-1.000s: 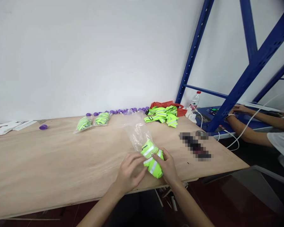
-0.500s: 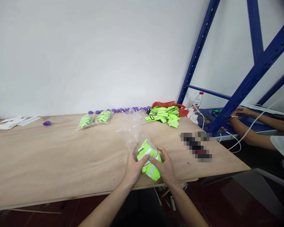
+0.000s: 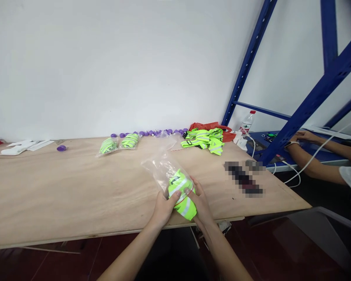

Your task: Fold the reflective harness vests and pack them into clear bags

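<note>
Near the table's front edge, a clear plastic bag [image 3: 160, 166] has a folded neon-yellow reflective strap [image 3: 187, 210] partly inside it. The bag's red-lined mouth runs across the strap, whose near end sticks out towards me. My left hand [image 3: 164, 205] is closed on the bag's left side, thumb on top. On the other side, my right hand [image 3: 199, 197] grips the bag and strap, its thumb near the red line. The fingers beneath are hidden.
Two filled bags [image 3: 129, 141] lie farther back beside a row of purple rolls [image 3: 160, 133]. Loose reflective straps [image 3: 206, 139] are heaped by a red bag [image 3: 228, 135]. Blue rack posts [image 3: 298, 109] rise at right, where another person's arms [image 3: 312, 164] rest. A bottle [image 3: 247, 121] stands there.
The strap sits slightly deeper in the bag, and its protruding end looks shorter. Both hands keep their hold and have shifted slightly. The camera view has turned a little.
</note>
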`<state>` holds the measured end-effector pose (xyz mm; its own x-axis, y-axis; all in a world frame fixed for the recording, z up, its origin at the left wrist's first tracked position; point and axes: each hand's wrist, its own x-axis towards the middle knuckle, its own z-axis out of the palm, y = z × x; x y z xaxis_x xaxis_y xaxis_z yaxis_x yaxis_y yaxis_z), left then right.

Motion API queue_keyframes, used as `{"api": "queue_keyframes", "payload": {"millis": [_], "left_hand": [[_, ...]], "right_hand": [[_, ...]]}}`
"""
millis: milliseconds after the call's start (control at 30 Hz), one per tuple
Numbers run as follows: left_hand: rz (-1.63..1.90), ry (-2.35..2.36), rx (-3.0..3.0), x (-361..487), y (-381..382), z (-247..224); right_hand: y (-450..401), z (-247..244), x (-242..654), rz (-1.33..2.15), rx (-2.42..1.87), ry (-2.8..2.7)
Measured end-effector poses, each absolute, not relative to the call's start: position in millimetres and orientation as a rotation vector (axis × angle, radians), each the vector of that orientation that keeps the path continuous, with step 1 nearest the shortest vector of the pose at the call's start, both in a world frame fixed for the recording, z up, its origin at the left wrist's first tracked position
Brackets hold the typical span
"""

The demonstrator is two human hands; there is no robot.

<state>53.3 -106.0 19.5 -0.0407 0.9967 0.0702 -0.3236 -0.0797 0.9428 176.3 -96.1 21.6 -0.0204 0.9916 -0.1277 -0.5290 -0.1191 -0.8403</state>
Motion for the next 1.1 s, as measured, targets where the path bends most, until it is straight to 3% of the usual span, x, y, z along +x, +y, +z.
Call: {"api": "queue_keyframes", "payload": {"millis": [467, 700, 1100], "left_hand": [[1.391, 1.019, 0.875, 60.2, -116.4, 21.6], [1.676, 0.950, 0.592, 69.8, -107.3, 21.7], [1.442, 0.934, 0.892, 71.7, -117.6, 31.0]], "right_hand": [[-78.1, 28.9, 181.5, 1.287, -1.153, -1.026], [-105.2, 4.7, 162.8, 1.374, -0.808, -0.661], [-104.7, 22.4, 164.9, 1.133, -0.972, -0.753]]}}
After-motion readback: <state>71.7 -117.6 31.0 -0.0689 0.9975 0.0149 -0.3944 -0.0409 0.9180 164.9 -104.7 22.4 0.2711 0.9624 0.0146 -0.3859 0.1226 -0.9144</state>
